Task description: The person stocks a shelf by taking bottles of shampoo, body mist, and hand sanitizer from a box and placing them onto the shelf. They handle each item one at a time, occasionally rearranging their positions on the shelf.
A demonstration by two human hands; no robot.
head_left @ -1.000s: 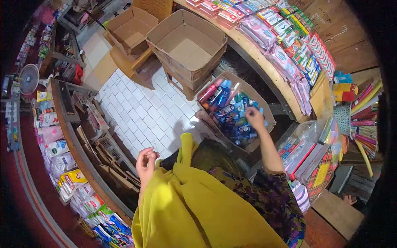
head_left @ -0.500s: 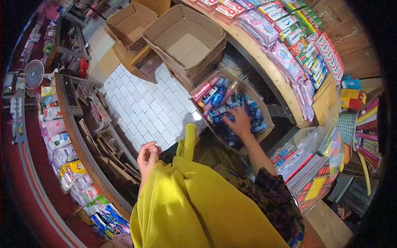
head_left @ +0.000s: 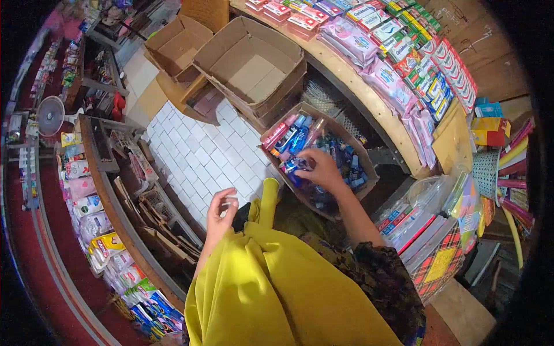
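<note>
A cardboard box (head_left: 348,131) on the floor holds several blue and pink bottles. My right hand (head_left: 322,170) reaches down into it, fingers closed around a blue bottle (head_left: 292,165) at the box's near-left side. My left hand (head_left: 221,211) is raised beside my yellow scarf (head_left: 271,288), fingers loosely curled and apart, holding nothing. It hangs over the white tiled floor (head_left: 193,155), well left of the box.
A large empty cardboard box (head_left: 254,63) and a smaller one (head_left: 176,43) stand behind the bottle box. A curved wooden counter (head_left: 369,95) to the right carries toothpaste and sachet packs. Another shelf (head_left: 92,225) of packets lines the left, with a small fan (head_left: 51,108).
My right hand moved from the far right of the bottle box to its near-left side and closed on a blue bottle. My left hand rose slightly and shifted right.
</note>
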